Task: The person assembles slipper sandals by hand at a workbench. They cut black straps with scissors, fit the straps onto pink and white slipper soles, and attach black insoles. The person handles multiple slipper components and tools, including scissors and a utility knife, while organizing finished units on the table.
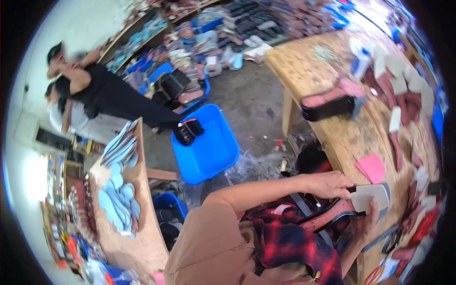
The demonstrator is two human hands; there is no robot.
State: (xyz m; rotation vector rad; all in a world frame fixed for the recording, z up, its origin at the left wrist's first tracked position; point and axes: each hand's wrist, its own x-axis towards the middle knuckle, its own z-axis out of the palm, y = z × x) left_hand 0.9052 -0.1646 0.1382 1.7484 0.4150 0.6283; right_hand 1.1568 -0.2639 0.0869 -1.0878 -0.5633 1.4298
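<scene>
Holding a sandal [327, 216] at the near edge of the workbench [304, 71], with a pale pad [365, 198] covering the end closest to the wood. Left hand [328, 184] is pinching near the pad's edge, fingers bunched together; cannot tell which layers are caught between them. Right hand [365, 223] is cupping the same end from the other side, thumb lying along the pad; its other fingers are mostly hiding underneath, so cannot tell their spread.

Handling note (judgement): the pad is probably needing even support from beneath, edges lined up first, then light thumb pressure working outward; tugging one corner would be risking wrinkles or skew.

Materials: pad is looking smooth, matte and round-cornered; sandal is showing a long reddish strip with dark edging, seemingly leather-like. On the workbench, a thin pink patch [371, 168] is lying just past the hands. Farther along, a black-soled shoe [327, 111] is resting, thick and pinkish on top. Toward the workbench's far end, a loose tangle of string [324, 53] is lying near a white bottle [359, 66]. On the floor left of the workbench, a smooth blue plastic tub [204, 156] is standing.
</scene>
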